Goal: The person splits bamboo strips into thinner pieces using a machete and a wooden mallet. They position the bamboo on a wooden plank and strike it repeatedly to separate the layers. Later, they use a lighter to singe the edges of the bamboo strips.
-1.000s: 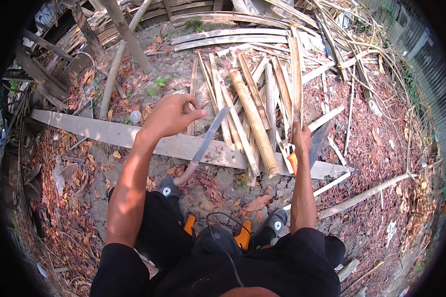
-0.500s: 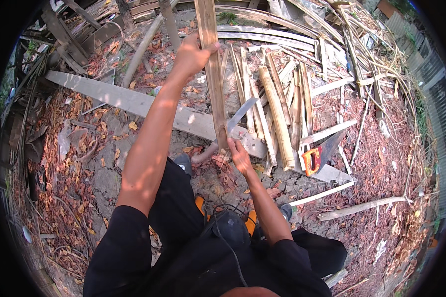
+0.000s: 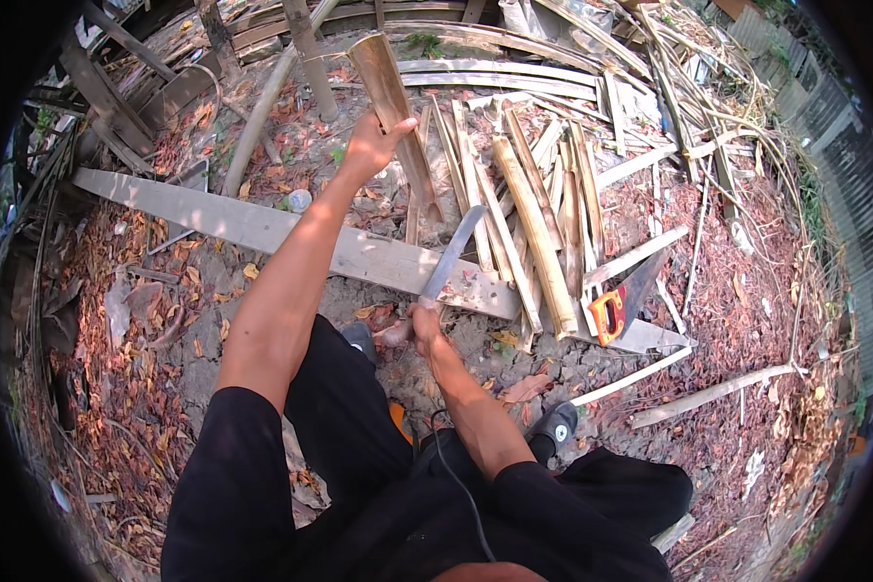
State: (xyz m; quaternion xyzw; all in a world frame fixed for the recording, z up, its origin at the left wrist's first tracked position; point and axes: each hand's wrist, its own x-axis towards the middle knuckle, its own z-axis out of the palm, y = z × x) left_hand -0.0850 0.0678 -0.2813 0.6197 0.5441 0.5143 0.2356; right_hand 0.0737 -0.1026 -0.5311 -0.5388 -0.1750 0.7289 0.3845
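Note:
My left hand [image 3: 371, 147] is closed round a split length of bamboo [image 3: 382, 85], hollow side showing. The piece is held up at a slant, its lower end above the grey plank [image 3: 373, 254]. In my right hand [image 3: 427, 328] is the grip of a machete [image 3: 453, 254], mostly covered by my fingers. Its long blade points up and away to the right, a little apart from the bamboo's lower end. Just right of the blade lies a pile of split bamboo pieces [image 3: 528, 225] across the plank.
A handsaw [image 3: 608, 316] with an orange handle rests by the plank's right end. Loose sticks [image 3: 713, 396] lie at the right among dry leaves. Posts [image 3: 310, 60] and long wooden strips [image 3: 500, 68] stand and lie at the back. My shoe [image 3: 555, 424] is near the plank.
The bamboo has lifted off the plank, its lower end now farther from me. My right hand has come nearer and left with the machete, whose blade has parted from the bamboo.

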